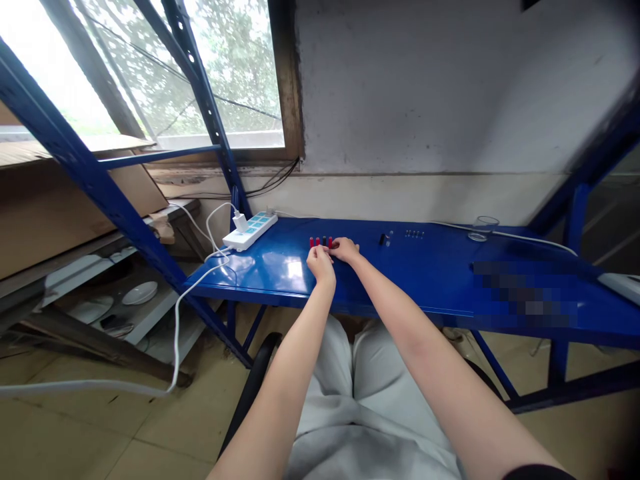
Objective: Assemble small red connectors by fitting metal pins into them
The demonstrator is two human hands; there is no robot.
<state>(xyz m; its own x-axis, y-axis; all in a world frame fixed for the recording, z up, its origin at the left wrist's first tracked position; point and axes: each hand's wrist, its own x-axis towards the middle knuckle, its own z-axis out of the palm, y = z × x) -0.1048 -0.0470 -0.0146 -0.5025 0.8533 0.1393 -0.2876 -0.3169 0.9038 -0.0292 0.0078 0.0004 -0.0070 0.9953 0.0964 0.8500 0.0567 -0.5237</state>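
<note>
A short row of small red and dark upright pieces (pixel 320 241) stands on the blue metal shelf top (pixel 430 273). My left hand (pixel 320 260) is curled just in front of the row, fingertips pinched near one red piece. My right hand (pixel 344 249) is closed at the row's right end, touching it. What either hand grips is too small to name.
A white power strip (pixel 250 230) with a plugged charger and white cable lies at the shelf's left. Small dark parts (pixel 414 234) and a clear glass (pixel 483 227) sit further right. Blue rack posts (pixel 90 173) stand left; a wall and window are behind.
</note>
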